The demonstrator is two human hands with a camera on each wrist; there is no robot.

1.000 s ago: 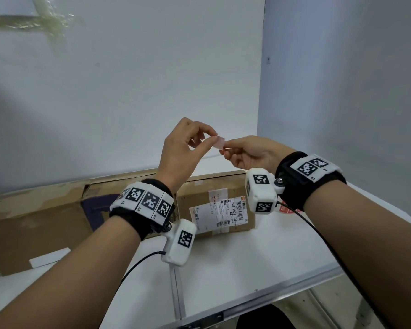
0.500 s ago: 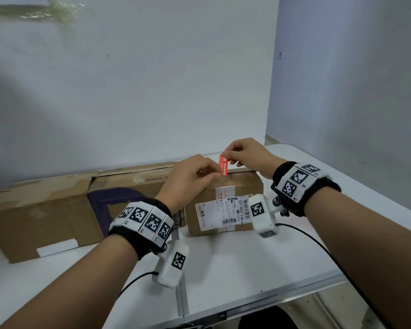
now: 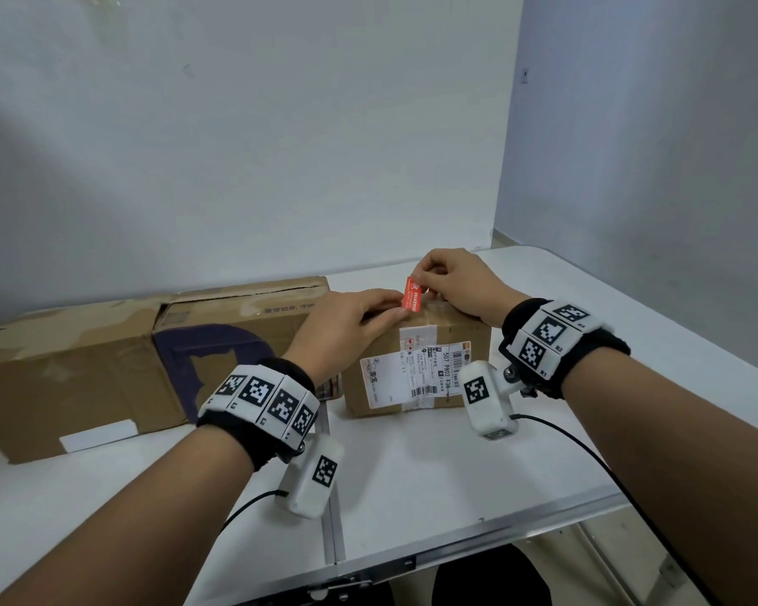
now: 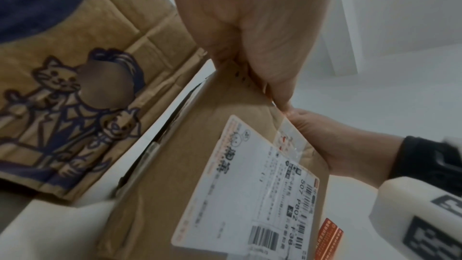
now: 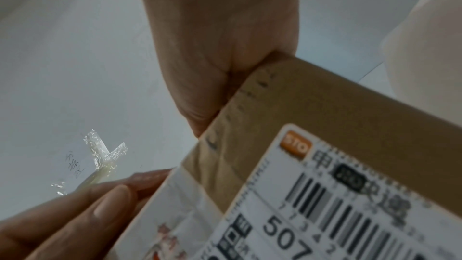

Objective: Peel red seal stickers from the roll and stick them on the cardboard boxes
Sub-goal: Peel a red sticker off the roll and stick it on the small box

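**Sticker at the box top, not yet pressed down**

With the red sticker (image 3: 413, 294) standing upright over the top edge of the small cardboard box (image 3: 416, 369), I am at the placing step. My right hand (image 3: 456, 282) pinches the sticker's upper end, grip narrow, fingers curled round it. My left hand (image 3: 346, 325) lies on the box top with fingers stretched toward the sticker's lower end; whether they pinch it or only touch it I cannot tell from the head view, and both wrist views hide the sticker behind the box edge. The box sits on the white table (image 3: 412, 474), its shipping label (image 3: 412, 373) facing me, just beside a larger cardboard box (image 3: 106, 365) to the left. The roll is not in view.

Judgement for the next move: lower the sticker flat across the taped seam, anchor the lower end first, then smooth upward so no crease or bubble forms. The left hand should hold the box steady.
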